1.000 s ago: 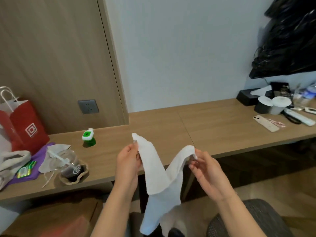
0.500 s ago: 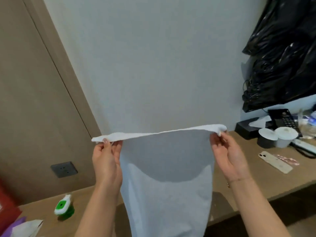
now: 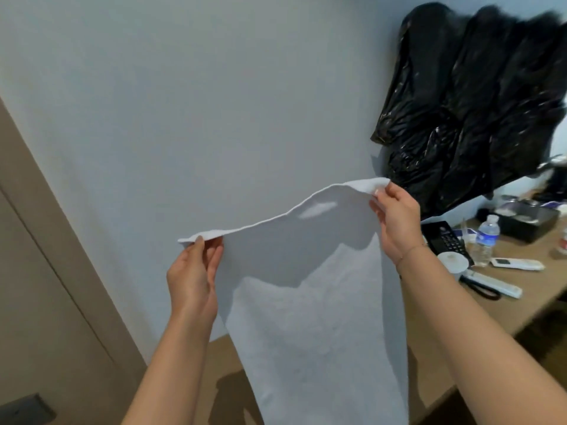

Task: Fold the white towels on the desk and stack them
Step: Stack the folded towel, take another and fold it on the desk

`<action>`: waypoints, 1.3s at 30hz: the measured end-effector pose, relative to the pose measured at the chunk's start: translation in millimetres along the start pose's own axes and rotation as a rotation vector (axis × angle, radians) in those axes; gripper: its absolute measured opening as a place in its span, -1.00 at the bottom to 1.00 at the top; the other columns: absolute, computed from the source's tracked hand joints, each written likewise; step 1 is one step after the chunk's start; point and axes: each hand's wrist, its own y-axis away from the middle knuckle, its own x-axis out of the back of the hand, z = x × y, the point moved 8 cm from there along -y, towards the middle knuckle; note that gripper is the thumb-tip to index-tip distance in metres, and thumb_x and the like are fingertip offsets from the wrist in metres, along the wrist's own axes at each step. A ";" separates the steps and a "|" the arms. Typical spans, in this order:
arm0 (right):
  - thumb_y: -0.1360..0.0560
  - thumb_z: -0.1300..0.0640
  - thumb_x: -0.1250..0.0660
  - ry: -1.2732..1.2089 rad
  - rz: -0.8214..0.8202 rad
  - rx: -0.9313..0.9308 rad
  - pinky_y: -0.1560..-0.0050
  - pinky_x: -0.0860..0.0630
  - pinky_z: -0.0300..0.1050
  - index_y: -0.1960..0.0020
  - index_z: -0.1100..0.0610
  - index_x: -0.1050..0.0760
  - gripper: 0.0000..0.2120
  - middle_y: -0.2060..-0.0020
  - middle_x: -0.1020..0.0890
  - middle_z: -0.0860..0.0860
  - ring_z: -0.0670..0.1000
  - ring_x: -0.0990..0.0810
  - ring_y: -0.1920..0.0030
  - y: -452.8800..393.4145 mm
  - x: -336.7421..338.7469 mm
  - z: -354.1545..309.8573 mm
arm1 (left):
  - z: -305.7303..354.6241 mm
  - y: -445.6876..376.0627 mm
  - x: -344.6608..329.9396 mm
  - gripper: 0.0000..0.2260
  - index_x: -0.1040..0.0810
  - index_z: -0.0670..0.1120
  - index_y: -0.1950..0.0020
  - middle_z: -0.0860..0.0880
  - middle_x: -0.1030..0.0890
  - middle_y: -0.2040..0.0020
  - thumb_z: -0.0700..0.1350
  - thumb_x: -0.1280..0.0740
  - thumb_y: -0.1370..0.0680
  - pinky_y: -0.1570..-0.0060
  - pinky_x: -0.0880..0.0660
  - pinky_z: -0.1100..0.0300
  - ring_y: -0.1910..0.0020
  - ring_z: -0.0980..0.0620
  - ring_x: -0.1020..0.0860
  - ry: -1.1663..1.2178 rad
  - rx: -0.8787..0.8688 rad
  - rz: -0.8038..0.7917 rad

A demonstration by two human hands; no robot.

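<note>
One white towel [image 3: 316, 326] hangs spread out in the air in front of the pale wall, above the wooden desk [image 3: 521, 305]. My left hand [image 3: 193, 274] pinches its upper left corner. My right hand [image 3: 395, 216] pinches the upper right corner, held higher than the left, so the top edge slopes up to the right. The cloth drops out of the frame at the bottom and hides the middle of the desk. No other towel shows.
At the right end of the desk lie a black phone [image 3: 446, 240], a water bottle [image 3: 486, 239], white remotes [image 3: 517, 263], a white cup lid [image 3: 452, 262] and a black tray [image 3: 527, 220]. Black plastic bags [image 3: 472, 99] hang above. A wooden panel [image 3: 46, 302] stands at left.
The crumpled towel held low over the desk edge has been lifted and stretched wide between both hands. My right hand has since risen above the left, and the view has tilted upward.
</note>
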 end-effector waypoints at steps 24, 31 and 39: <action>-0.57 0.34 -0.26 0.638 -0.706 -0.495 0.14 -0.42 -0.43 -0.08 0.25 -0.51 -0.88 0.16 -0.55 0.01 -0.07 -0.50 0.13 1.5 -62.6 367.5 | -234.8 -42.1 228.5 -0.81 -0.58 -0.14 0.02 -0.17 -0.63 -0.04 -0.16 -0.19 -0.67 -0.15 -0.50 0.00 -0.03 -0.11 -0.59 -0.354 0.336 0.618; -0.56 0.16 -0.28 0.908 -1.016 -0.755 0.07 -0.37 -0.26 -0.04 0.13 -0.49 -0.92 0.07 -0.49 -0.04 -0.07 -0.46 0.05 42.0 -4.1 483.8 | -312.9 -21.4 243.5 -0.83 -0.47 -0.05 -0.20 -0.03 -0.55 -0.19 -0.15 -0.31 -0.61 -0.12 -0.40 0.15 -0.15 0.02 -0.51 -0.710 0.465 0.608; -0.62 0.10 -0.22 1.247 -1.014 -0.600 -0.44 -0.21 -0.14 -0.48 0.11 -0.28 -0.56 -0.45 -0.34 0.01 0.00 -0.30 -0.44 47.7 94.6 453.6 | -382.4 -3.3 156.7 -0.61 -0.35 0.13 -0.46 0.13 -0.18 -0.55 0.09 -0.21 -0.64 -0.49 -0.05 0.27 -0.53 0.10 -0.16 -1.619 0.201 -0.281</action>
